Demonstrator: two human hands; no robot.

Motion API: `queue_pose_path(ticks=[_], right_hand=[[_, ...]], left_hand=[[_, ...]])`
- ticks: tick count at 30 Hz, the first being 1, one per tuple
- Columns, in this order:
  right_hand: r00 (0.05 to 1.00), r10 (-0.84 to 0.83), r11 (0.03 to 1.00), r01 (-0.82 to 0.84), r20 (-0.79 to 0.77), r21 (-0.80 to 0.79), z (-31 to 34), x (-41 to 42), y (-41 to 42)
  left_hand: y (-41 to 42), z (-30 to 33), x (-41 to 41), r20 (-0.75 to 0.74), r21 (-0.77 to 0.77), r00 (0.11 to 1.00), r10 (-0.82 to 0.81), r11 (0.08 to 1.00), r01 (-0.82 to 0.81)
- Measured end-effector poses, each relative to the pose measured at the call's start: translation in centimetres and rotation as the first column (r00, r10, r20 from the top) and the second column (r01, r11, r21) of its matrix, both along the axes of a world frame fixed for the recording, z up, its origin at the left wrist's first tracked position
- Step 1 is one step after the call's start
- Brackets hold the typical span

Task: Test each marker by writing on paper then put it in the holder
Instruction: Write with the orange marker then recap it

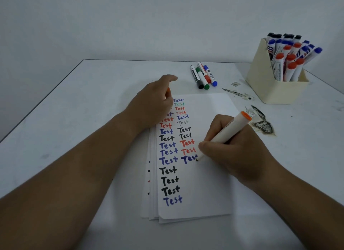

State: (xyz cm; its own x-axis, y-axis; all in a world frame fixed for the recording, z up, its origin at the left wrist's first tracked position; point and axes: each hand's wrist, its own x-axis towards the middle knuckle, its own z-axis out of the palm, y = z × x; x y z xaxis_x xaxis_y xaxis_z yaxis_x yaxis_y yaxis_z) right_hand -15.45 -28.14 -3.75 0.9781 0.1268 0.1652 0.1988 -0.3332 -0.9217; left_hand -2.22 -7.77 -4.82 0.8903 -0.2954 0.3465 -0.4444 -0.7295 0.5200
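Cream holder packed with capped markers; right hand grip pinches orange marker.

Two hands are in the picture, the left hand and the right hand. One marker with an orange end is in the right hand. Four markers lie in a bunch on the tabletop, upper middle. One cream holder stands at the upper right, packed with markers, too many to count. One stack of paper lies in the middle.

Paper stack lies centre on the table; loose markers behind it, holder far right.
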Motion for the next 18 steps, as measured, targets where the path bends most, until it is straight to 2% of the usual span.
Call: queue_pose_path(ticks=[3, 5, 8, 10, 12, 18], right_hand=[[0.990, -0.002, 0.942, 0.051, -0.144, 0.332, 0.5, 0.4, -0.3], [0.973, 0.019, 0.845, 0.108, -0.232, 0.523, 0.8, 0.7, -0.4], [0.962, 0.019, 0.682, 0.187, -0.273, 0.707, 1.0, 1.0, -0.9], [0.958, 0.020, 0.583, 0.220, -0.285, 0.782, 1.2, 1.1, -1.1], [0.954, 0.010, 0.530, 0.250, -0.301, 0.810, 1.4, 1.0, -1.3], [0.971, -0.041, 0.550, 0.218, -0.235, 0.806, 1.5, 1.2, -1.3]], left_hand=[[-1.0, 0.6, -1.3, 0.018, -0.032, 0.997, -0.075, 0.997, 0.075], [-1.8, 0.7, -2.1, -0.004, -0.009, 0.993, -0.121, 0.993, 0.121], [-2.6, 1.1, -3.1, -0.064, 0.033, 0.982, -0.180, 0.983, 0.183], [-3.1, 1.5, -3.5, -0.083, 0.067, 0.976, -0.200, 0.976, 0.205], [-3.4, 1.9, -4.0, -0.095, 0.086, 0.972, -0.213, 0.971, 0.221], [-3.6, 2.6, -4.6, -0.109, 0.052, 0.965, -0.239, 0.968, 0.245]])
